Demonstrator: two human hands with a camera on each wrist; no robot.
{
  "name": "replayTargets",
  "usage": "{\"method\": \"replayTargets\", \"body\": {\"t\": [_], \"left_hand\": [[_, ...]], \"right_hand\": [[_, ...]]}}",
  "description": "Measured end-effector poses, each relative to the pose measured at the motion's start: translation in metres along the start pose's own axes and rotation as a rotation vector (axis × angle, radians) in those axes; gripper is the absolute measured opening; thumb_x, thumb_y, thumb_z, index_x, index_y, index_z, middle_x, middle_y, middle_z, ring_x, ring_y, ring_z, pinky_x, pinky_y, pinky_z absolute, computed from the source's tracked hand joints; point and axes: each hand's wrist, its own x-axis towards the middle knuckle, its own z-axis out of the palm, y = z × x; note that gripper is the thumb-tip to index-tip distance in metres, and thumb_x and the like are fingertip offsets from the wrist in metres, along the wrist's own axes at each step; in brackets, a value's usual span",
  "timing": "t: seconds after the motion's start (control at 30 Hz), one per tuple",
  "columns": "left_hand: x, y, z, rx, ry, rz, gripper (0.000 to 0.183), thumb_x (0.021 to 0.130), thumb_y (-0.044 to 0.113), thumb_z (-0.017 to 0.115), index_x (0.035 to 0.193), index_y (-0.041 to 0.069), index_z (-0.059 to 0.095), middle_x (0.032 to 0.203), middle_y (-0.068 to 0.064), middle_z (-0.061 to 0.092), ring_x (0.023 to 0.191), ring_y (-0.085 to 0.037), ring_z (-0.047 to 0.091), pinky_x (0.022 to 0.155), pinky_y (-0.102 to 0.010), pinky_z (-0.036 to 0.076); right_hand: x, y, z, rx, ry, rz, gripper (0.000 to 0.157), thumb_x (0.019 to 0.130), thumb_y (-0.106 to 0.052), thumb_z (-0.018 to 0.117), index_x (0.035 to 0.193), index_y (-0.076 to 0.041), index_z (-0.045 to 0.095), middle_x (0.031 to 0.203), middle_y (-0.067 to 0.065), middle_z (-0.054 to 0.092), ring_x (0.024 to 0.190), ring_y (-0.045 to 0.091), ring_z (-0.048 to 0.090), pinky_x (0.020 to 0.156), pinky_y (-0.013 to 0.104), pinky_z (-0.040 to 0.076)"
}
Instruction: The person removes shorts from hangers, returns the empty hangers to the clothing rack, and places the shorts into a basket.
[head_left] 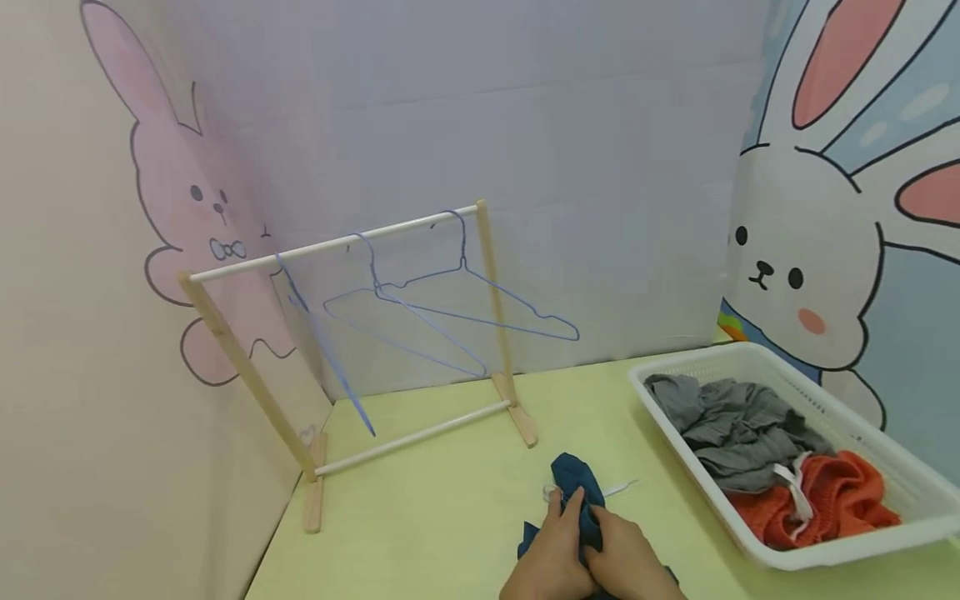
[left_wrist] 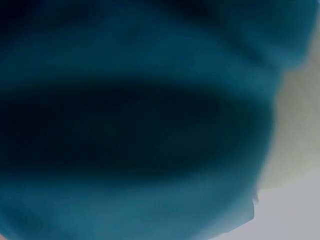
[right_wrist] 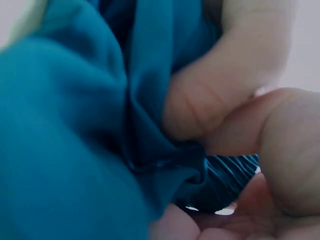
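Note:
Both hands meet at the bottom of the head view over a bunched dark teal garment (head_left: 576,473). My left hand (head_left: 551,554) grips the cloth from the left, with its fingers pointing up. From the right, my right hand (head_left: 628,557) pinches the same garment, its fingers close to the left ones. In the right wrist view, curled fingers (right_wrist: 200,100) press into the folds, and a gathered, elastic-looking edge (right_wrist: 232,172) shows below them. Blurred teal fabric (left_wrist: 135,210) fills most of the left wrist view. A white cord (head_left: 619,487) lies beside the garment.
A wooden rack (head_left: 240,358) with a white rail stands at the back left, with three blue wire hangers (head_left: 442,312) on it. At the right sits a white plastic basket (head_left: 720,500) with grey cloth (head_left: 738,425) and orange-red cloth (head_left: 847,496) inside. Walls enclose the yellow tabletop (head_left: 405,533).

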Motion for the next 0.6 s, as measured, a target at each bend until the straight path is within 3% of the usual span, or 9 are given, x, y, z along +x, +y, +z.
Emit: {"method": "replayTargets", "body": {"t": [0.17, 0.3, 0.4, 0.47, 0.53, 0.6], "left_hand": [[-0.007, 0.008, -0.009, 0.017, 0.071, 0.049, 0.092, 0.081, 0.015, 0.078, 0.162, 0.016, 0.034, 0.166, -0.026, 0.023, 0.143, -0.047, 0.043, 0.098, -0.051, 0.052], [-0.016, 0.027, -0.017, 0.065, 0.099, 0.073, 0.092, 0.078, 0.003, 0.072, 0.162, 0.016, 0.035, 0.167, -0.025, 0.022, 0.141, -0.048, 0.046, 0.096, -0.055, 0.051], [-0.024, 0.050, -0.029, 0.114, 0.140, 0.126, 0.093, 0.078, -0.001, 0.071, 0.163, 0.016, 0.034, 0.168, -0.024, 0.020, 0.137, -0.048, 0.049, 0.091, -0.052, 0.053], [-0.028, 0.068, -0.039, 0.149, 0.179, 0.181, 0.093, 0.081, 0.000, 0.071, 0.164, 0.019, 0.032, 0.169, -0.022, 0.018, 0.134, -0.046, 0.053, 0.084, -0.045, 0.053], [-0.031, 0.089, -0.051, 0.182, 0.226, 0.255, 0.093, 0.083, 0.001, 0.072, 0.164, 0.020, 0.031, 0.170, -0.020, 0.016, 0.129, -0.043, 0.058, 0.078, -0.040, 0.050], [-0.030, 0.110, -0.063, 0.211, 0.280, 0.342, 0.093, 0.084, 0.001, 0.073, 0.164, 0.022, 0.031, 0.171, -0.018, 0.016, 0.130, -0.041, 0.058, 0.078, -0.037, 0.049]], "right_hand": [[-0.002, -0.007, -0.001, 0.069, 0.071, -0.019, 0.056, 0.085, -0.006, 0.076, 0.132, 0.019, 0.057, 0.125, 0.035, 0.065, 0.115, 0.052, 0.063, 0.093, 0.063, 0.053], [-0.008, -0.010, -0.012, 0.109, 0.088, -0.008, 0.058, 0.086, -0.009, 0.076, 0.135, 0.015, 0.057, 0.130, 0.032, 0.064, 0.120, 0.050, 0.062, 0.095, 0.063, 0.052], [-0.015, -0.015, -0.030, 0.175, 0.094, -0.042, 0.059, 0.088, -0.010, 0.074, 0.140, 0.010, 0.055, 0.125, 0.025, 0.068, 0.095, 0.039, 0.070, 0.082, 0.051, 0.057], [-0.020, -0.022, -0.046, 0.232, 0.113, -0.078, 0.058, 0.089, -0.011, 0.073, 0.143, 0.004, 0.056, 0.122, 0.019, 0.070, 0.076, 0.028, 0.067, 0.071, 0.040, 0.055], [-0.024, -0.030, -0.064, 0.316, 0.139, -0.117, 0.055, 0.092, -0.013, 0.071, 0.144, -0.001, 0.057, 0.122, 0.015, 0.069, 0.072, 0.019, 0.062, 0.068, 0.033, 0.049], [-0.027, -0.038, -0.083, 0.373, 0.200, -0.151, 0.051, 0.093, -0.016, 0.072, 0.142, -0.008, 0.059, 0.130, 0.012, 0.068, 0.085, 0.015, 0.066, 0.074, 0.031, 0.053]]}}
